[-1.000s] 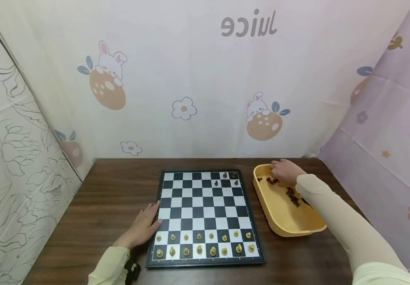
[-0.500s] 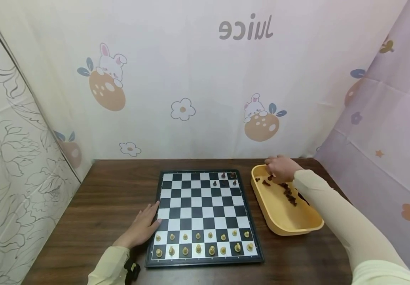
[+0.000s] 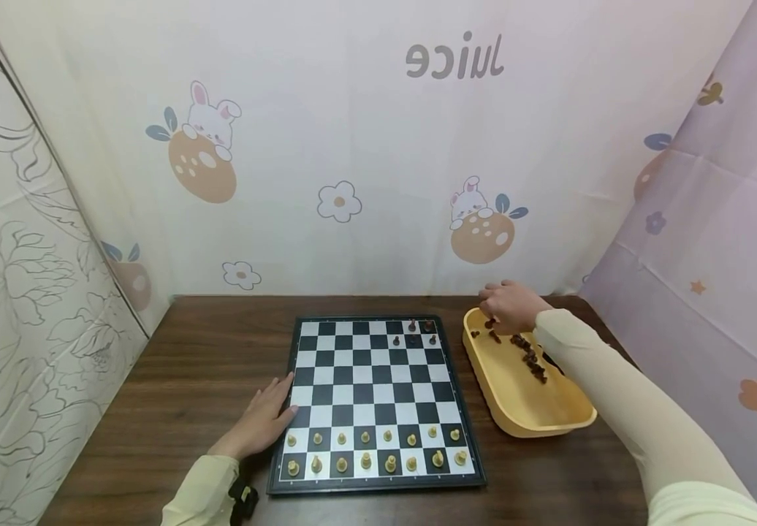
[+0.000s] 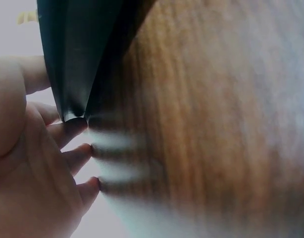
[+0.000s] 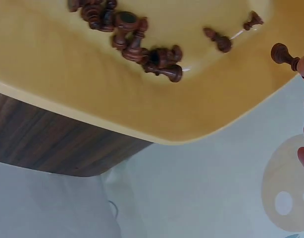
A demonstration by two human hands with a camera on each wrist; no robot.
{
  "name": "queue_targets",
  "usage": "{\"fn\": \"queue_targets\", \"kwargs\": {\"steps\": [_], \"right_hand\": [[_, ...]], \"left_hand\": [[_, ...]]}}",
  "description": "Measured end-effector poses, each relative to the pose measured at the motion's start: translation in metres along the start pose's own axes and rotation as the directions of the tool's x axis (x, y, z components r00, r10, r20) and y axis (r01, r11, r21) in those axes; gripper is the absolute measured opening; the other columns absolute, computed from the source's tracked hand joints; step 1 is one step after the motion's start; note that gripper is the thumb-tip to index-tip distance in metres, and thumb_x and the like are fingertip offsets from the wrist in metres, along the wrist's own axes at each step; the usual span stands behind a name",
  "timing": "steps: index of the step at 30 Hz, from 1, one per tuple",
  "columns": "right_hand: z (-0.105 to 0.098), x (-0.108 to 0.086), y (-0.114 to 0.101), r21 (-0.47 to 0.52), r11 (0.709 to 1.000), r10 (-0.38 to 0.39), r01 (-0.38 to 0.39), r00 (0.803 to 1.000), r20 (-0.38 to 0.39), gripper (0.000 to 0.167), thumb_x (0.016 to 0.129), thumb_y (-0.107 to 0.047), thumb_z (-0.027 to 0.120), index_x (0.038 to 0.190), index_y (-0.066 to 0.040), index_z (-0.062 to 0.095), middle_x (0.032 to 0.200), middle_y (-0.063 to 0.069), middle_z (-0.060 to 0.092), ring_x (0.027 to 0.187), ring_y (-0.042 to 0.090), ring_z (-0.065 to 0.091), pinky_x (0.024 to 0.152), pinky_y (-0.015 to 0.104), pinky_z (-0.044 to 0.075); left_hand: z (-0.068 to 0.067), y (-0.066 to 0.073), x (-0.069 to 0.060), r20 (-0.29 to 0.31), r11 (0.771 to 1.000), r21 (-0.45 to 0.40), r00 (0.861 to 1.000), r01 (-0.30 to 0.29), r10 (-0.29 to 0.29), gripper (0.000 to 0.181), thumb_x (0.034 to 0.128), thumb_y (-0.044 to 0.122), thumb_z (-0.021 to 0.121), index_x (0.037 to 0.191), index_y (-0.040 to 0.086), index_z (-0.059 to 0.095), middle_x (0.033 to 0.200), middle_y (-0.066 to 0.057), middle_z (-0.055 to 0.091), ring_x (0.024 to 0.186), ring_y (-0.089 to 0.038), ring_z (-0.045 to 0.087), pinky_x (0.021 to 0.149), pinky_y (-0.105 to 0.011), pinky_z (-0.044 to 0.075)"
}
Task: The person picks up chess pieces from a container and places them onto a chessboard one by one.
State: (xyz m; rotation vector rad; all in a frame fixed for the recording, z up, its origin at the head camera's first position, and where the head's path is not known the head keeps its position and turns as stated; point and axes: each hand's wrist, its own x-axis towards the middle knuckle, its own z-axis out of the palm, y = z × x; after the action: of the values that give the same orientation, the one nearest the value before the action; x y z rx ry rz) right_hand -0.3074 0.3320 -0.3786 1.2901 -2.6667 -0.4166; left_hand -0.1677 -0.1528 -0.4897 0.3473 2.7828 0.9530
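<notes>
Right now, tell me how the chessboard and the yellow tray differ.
The chessboard is flat and checkered black and white; the yellow tray is plain and high-sided. The chessboard bears light pieces in two orderly rows, while the yellow tray holds dark pieces lying loose. Both rest on the brown table.

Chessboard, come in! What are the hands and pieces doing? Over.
Right hand holding dark reddish-brown chess piece over yellow rectangular tray. Left hand touching left edge of black-and-white checkered board. Tray's rim between held piece and board.
</notes>
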Motion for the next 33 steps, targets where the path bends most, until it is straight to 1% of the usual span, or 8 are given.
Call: {"fn": "queue_targets", "kwargs": {"steps": [5,8,14,19,24,26,29,33], "right_hand": [[-0.008,0.010,-0.002,-0.025,1.000,-0.005,0.006,1.000,0.016,0.016,0.066,-0.011,0.073,0.063,-0.016,0.058,0.070,-0.006,0.046,0.065,0.015,0.042,0.059,0.031,0.034],[-0.013,0.016,-0.002,-0.041,0.999,-0.016,0.016,1.000,0.004,0.015,0.065,-0.012,0.073,0.063,-0.015,0.058,0.070,-0.006,0.046,0.065,0.015,0.043,0.057,0.031,0.034],[-0.022,0.031,-0.003,-0.044,0.999,-0.029,0.027,0.999,-0.030,0.026,0.064,-0.012,0.071,0.056,-0.020,0.048,0.068,-0.006,0.041,0.063,0.016,0.039,0.055,0.032,0.030],[-0.028,0.046,-0.008,-0.050,0.999,-0.014,0.013,1.000,-0.020,0.023,0.067,-0.013,0.071,0.057,-0.020,0.052,0.068,-0.006,0.043,0.064,0.015,0.042,0.056,0.032,0.033],[-0.031,0.062,-0.016,-0.060,0.998,0.004,-0.004,1.000,-0.001,0.021,0.068,-0.012,0.068,0.056,-0.020,0.052,0.068,-0.005,0.044,0.065,0.015,0.042,0.057,0.031,0.031],[-0.032,0.068,-0.021,-0.061,0.998,0.019,-0.018,1.000,0.004,0.022,0.070,-0.014,0.069,0.055,-0.020,0.053,0.069,-0.005,0.045,0.066,0.015,0.043,0.057,0.030,0.031],[-0.034,0.076,-0.028,-0.050,0.998,0.043,-0.042,0.999,0.009,0.021,0.072,-0.018,0.072,0.056,-0.020,0.058,0.070,-0.005,0.049,0.068,0.016,0.045,0.058,0.029,0.033],[-0.038,0.086,-0.036,-0.019,0.998,0.067,-0.067,0.998,0.008,0.016,0.074,-0.019,0.072,0.060,-0.019,0.064,0.072,-0.005,0.050,0.071,0.016,0.045,0.059,0.029,0.036]], "left_hand": [[0.000,0.000,-0.001,0.002,1.000,0.000,1.000,0.007,-0.007,0.062,0.0981,0.023,0.052,0.149,0.001,0.026,0.150,-0.021,0.031,0.142,-0.040,0.014,0.113,-0.057,0.006],[0.000,0.000,-0.001,0.002,1.000,-0.003,1.000,0.006,-0.006,0.061,0.0981,0.023,0.052,0.149,0.001,0.026,0.150,-0.022,0.031,0.142,-0.040,0.014,0.113,-0.057,0.006],[-0.001,0.001,-0.002,-0.001,1.000,-0.006,1.000,0.011,-0.011,0.062,0.0979,0.023,0.052,0.149,0.000,0.026,0.150,-0.022,0.031,0.141,-0.041,0.014,0.112,-0.058,0.006],[-0.001,0.002,-0.002,0.000,1.000,-0.008,1.000,0.018,-0.018,0.062,0.0979,0.023,0.053,0.149,0.001,0.026,0.150,-0.022,0.031,0.141,-0.041,0.014,0.112,-0.057,0.006],[0.000,0.002,-0.002,-0.003,1.000,-0.009,1.000,0.018,-0.018,0.062,0.0980,0.024,0.053,0.149,0.001,0.027,0.151,-0.021,0.031,0.141,-0.041,0.014,0.112,-0.057,0.006],[0.001,0.002,-0.003,-0.005,1.000,-0.009,1.000,0.017,-0.017,0.061,0.0980,0.024,0.053,0.149,0.001,0.027,0.151,-0.021,0.031,0.141,-0.041,0.014,0.112,-0.057,0.007],[0.002,0.003,-0.003,-0.009,1.000,-0.010,1.000,0.011,-0.011,0.061,0.0980,0.023,0.053,0.149,0.001,0.027,0.150,-0.021,0.031,0.141,-0.041,0.015,0.112,-0.057,0.007],[0.002,0.003,-0.003,-0.011,1.000,-0.011,1.000,0.005,-0.005,0.061,0.0980,0.023,0.053,0.149,0.001,0.027,0.150,-0.021,0.031,0.141,-0.041,0.015,0.112,-0.057,0.006]]}}
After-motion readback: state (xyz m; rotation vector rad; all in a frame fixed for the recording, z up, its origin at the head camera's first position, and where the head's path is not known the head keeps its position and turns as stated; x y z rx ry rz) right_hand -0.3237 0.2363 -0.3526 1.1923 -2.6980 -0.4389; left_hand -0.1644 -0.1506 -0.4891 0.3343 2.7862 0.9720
